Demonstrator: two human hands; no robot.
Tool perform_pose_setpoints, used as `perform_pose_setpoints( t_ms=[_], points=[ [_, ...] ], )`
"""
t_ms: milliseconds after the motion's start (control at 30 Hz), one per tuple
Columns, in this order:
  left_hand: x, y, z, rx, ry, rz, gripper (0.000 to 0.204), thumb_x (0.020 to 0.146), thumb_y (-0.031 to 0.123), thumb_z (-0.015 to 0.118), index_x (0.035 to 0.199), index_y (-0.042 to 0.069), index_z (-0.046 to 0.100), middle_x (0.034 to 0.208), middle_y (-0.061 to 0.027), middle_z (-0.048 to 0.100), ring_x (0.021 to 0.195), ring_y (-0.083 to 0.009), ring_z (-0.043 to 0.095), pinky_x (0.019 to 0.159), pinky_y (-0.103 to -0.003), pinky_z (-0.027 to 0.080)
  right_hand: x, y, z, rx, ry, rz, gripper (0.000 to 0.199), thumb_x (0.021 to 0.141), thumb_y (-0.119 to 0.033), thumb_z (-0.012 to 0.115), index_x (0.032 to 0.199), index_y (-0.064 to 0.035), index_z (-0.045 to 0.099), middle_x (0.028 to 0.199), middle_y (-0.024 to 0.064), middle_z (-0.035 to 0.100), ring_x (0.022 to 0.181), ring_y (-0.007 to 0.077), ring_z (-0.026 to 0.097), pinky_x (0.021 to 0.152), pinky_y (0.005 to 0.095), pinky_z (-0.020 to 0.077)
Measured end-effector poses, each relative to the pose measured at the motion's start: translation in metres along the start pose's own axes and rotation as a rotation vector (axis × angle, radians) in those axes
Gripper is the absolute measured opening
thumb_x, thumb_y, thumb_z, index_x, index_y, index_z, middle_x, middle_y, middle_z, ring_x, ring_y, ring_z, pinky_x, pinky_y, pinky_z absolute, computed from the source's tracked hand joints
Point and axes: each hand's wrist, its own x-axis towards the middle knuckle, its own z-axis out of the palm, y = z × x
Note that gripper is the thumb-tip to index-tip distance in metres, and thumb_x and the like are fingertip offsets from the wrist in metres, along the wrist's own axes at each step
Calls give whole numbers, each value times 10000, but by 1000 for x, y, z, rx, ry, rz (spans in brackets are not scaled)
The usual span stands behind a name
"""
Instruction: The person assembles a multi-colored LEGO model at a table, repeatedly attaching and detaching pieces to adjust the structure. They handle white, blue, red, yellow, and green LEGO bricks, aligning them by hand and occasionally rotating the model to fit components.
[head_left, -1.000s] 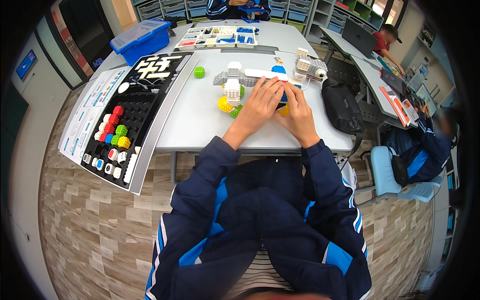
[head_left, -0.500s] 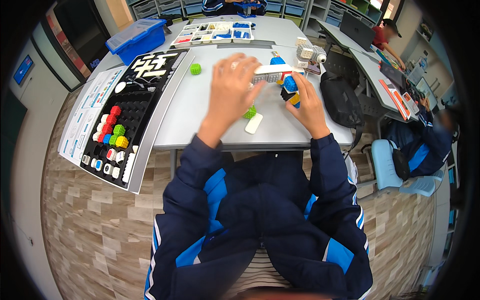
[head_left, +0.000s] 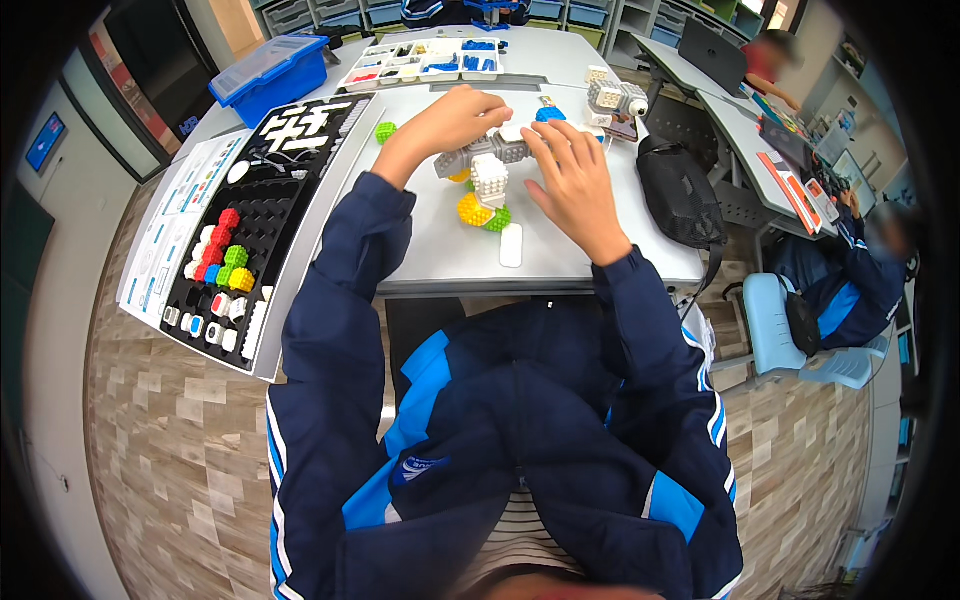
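Observation:
A model of toy building blocks is held up over the near part of the table. Its grey blocks (head_left: 460,160) run sideways, a white block (head_left: 490,180) juts toward me, and yellow (head_left: 475,209) and green blocks (head_left: 502,217) show below. My left hand (head_left: 455,122) curls around the model's far left side, its fingertips partly hidden. On the right, my right hand (head_left: 578,185) has its fingers bent over the model's end, beside a white piece (head_left: 511,132); the thumb is apart in front. A flat white plate (head_left: 512,245) lies just below the model.
An open kit tray (head_left: 235,205) with coloured blocks sits left, near a loose green block (head_left: 385,131). Farther off are a blue bin (head_left: 275,85) and a sorting tray (head_left: 420,65). Grey-white blocks (head_left: 607,95), a blue block (head_left: 548,113) and a black bag (head_left: 680,190) are right.
The model has turned, bringing its white block and yellow and green blocks into view. My left hand has moved left and closed at its far side; my right hand has shifted slightly left.

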Motion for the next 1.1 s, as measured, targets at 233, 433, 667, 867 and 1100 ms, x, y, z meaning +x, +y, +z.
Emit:
perform_pose_setpoints(
  t_ms=[233, 433, 667, 867, 1100],
  points=[
    [31, -10, 5, 112, -248, -112, 389, 972, 344, 526, 1020, 27, 746, 901, -204, 727, 845, -365, 678, 814, -433, 520, 16, -2, 42, -20, 145, 9, 500, 661, -115, 782, 1125, -84, 598, 1154, 44, 603, 1118, 213, 580, 972, 426, 402],
    [28, -16, 12, 53, -218, -111, 411, 1004, 337, 502, 1081, 10, 737, 973, -205, 735, 875, -345, 682, 826, -423, 517, 17, 7, 50, -19, 231, -70, 396, 653, -89, 778, 1017, -120, 625, 997, 5, 606, 1006, 179, 610, 876, 423, 416],
    [22, -10, 11, 124, -218, -104, 451, 1024, 382, 486, 1084, 14, 739, 977, -230, 727, 887, -378, 682, 842, -443, 520, 20, 9, 50, -12, 278, -116, 334, 652, -74, 769, 955, -120, 639, 890, 13, 581, 914, 180, 617, 853, 401, 435],
    [22, -15, 18, 246, -217, -27, 439, 1045, 358, 433, 1125, 52, 738, 999, -204, 714, 1005, -386, 608, 940, -475, 441, 20, 9, 50, 65, 299, -121, 349, 618, -37, 774, 934, -94, 636, 895, 34, 601, 896, 207, 624, 870, 404, 465],
    [21, -18, 23, 293, -213, -50, 449, 1056, 373, 399, 1130, 95, 743, 1039, -120, 721, 1109, -341, 526, 992, -508, 365, 21, 8, 47, 63, 231, -90, 418, 601, -35, 782, 988, -85, 632, 940, 47, 608, 934, 223, 621, 899, 398, 468]
  ],
)
